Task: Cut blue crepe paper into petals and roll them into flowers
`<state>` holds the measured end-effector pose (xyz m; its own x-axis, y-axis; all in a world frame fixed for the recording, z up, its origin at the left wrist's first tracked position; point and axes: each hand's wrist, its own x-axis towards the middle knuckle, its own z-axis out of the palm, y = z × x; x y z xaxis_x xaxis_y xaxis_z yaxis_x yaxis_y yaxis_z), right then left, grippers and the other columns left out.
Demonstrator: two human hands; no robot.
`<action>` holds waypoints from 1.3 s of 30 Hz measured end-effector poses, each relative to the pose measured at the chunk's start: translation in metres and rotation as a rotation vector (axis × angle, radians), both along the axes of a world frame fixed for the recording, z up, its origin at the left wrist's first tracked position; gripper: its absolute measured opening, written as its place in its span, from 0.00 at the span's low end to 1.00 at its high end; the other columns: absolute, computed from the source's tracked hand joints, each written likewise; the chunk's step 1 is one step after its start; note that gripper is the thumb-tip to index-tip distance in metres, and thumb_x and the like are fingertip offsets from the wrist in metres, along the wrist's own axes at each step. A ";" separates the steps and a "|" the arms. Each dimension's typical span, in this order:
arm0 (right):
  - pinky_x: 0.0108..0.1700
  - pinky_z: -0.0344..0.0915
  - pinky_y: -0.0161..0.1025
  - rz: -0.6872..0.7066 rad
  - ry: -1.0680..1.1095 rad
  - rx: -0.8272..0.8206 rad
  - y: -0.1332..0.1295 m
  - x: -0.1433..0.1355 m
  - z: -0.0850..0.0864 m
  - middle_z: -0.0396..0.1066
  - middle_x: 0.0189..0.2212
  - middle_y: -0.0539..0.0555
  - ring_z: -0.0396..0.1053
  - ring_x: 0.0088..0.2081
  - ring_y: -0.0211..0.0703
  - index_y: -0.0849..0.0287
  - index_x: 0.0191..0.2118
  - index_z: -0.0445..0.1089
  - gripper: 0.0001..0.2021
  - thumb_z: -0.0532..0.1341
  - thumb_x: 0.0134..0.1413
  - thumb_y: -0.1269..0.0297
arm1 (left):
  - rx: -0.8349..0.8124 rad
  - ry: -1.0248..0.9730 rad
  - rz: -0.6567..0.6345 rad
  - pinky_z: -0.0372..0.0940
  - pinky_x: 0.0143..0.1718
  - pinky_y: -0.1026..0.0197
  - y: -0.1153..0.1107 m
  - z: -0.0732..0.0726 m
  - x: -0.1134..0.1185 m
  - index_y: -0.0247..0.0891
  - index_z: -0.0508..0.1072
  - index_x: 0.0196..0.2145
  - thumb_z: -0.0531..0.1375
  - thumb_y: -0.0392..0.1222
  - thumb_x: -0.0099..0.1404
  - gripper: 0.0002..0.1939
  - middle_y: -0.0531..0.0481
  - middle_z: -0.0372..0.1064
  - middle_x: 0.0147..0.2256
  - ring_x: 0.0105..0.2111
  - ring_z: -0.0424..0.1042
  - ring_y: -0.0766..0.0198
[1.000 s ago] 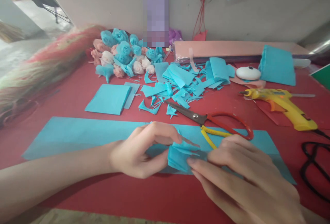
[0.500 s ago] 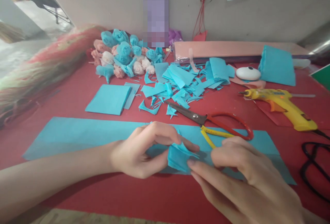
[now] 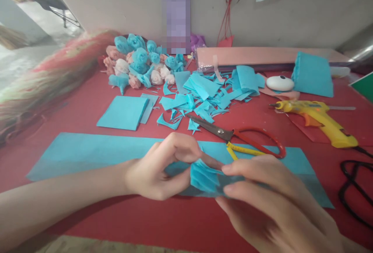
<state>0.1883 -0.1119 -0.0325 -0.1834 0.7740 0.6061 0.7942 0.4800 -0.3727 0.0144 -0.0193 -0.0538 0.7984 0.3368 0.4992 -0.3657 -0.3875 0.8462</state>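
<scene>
Between thumb and fingers, my left hand [image 3: 163, 167] pinches a small folded piece of blue paper [image 3: 204, 176] with layered edges. My right hand [image 3: 271, 194] is at the right side of that piece, its fingers apart and the fingertips close to the paper's edge. Beneath both hands a long blue paper strip [image 3: 96, 148] lies across the red table. Red-and-yellow-handled scissors [image 3: 221, 132] rest just beyond my hands, their blades pointing to the back left. A folded blue paper square [image 3: 122, 112] lies left of the scissors.
Blue paper scraps [image 3: 204, 86] cover the middle back of the red table [image 3: 140, 222], beside blue, pink and white paper flowers [image 3: 140, 61]. A yellow glue gun [image 3: 320, 119] with a black cable [image 3: 346, 194] is at the right. A phone [image 3: 176, 18] stands against the wall.
My right hand's fingers have spread and come off the lower edge of the small blue piece, the index finger reaching out straighter. My left hand keeps its pinch.
</scene>
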 end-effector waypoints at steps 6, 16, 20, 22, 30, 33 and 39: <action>0.37 0.67 0.39 0.043 0.058 -0.083 0.001 0.005 -0.002 0.66 0.37 0.57 0.66 0.39 0.45 0.61 0.44 0.60 0.17 0.62 0.50 0.62 | -0.023 0.214 0.005 0.69 0.41 0.61 -0.001 0.003 -0.002 0.43 0.40 0.59 0.50 0.23 0.59 0.36 0.42 0.69 0.44 0.42 0.72 0.60; 0.38 0.63 0.35 0.076 0.139 -0.180 0.000 -0.006 -0.005 0.64 0.36 0.51 0.64 0.38 0.38 0.60 0.40 0.60 0.12 0.60 0.48 0.70 | -0.039 0.279 0.031 0.68 0.27 0.67 -0.011 0.007 0.000 0.41 0.36 0.60 0.49 0.25 0.61 0.35 0.51 0.68 0.28 0.27 0.71 0.67; 0.34 0.60 0.28 0.117 0.280 -0.279 0.000 -0.005 0.000 0.62 0.30 0.48 0.61 0.32 0.31 0.60 0.32 0.61 0.05 0.57 0.51 0.75 | -0.017 0.309 0.027 0.69 0.31 0.66 -0.013 0.009 0.000 0.40 0.37 0.60 0.49 0.27 0.62 0.34 0.46 0.71 0.34 0.31 0.73 0.65; 0.32 0.59 0.26 0.125 0.357 -0.343 0.000 -0.005 0.003 0.62 0.28 0.46 0.60 0.30 0.30 0.60 0.30 0.61 0.05 0.57 0.50 0.75 | -0.019 0.326 0.031 0.69 0.34 0.65 -0.013 0.009 0.000 0.40 0.37 0.60 0.50 0.28 0.63 0.33 0.44 0.71 0.37 0.33 0.73 0.64; 0.27 0.61 0.32 0.024 0.631 -0.612 0.001 -0.003 0.002 0.62 0.26 0.47 0.60 0.26 0.35 0.57 0.28 0.64 0.03 0.59 0.50 0.68 | -0.029 0.346 0.050 0.67 0.33 0.66 -0.011 0.009 0.001 0.35 0.42 0.59 0.50 0.31 0.64 0.28 0.45 0.73 0.36 0.33 0.72 0.66; 0.29 0.61 0.32 -0.018 0.684 -0.661 0.002 -0.002 0.001 0.62 0.26 0.46 0.61 0.28 0.35 0.56 0.29 0.64 0.02 0.59 0.49 0.66 | -0.010 0.383 0.075 0.65 0.32 0.69 -0.009 0.013 0.003 0.32 0.57 0.50 0.52 0.32 0.64 0.16 0.46 0.73 0.34 0.31 0.71 0.68; 0.30 0.60 0.28 -0.022 0.738 -0.711 0.000 -0.001 0.004 0.62 0.25 0.45 0.60 0.28 0.33 0.56 0.29 0.65 0.02 0.59 0.50 0.66 | 0.174 0.421 0.124 0.59 0.25 0.69 -0.006 0.017 0.005 0.30 0.70 0.30 0.51 0.35 0.65 0.10 0.49 0.67 0.23 0.23 0.63 0.70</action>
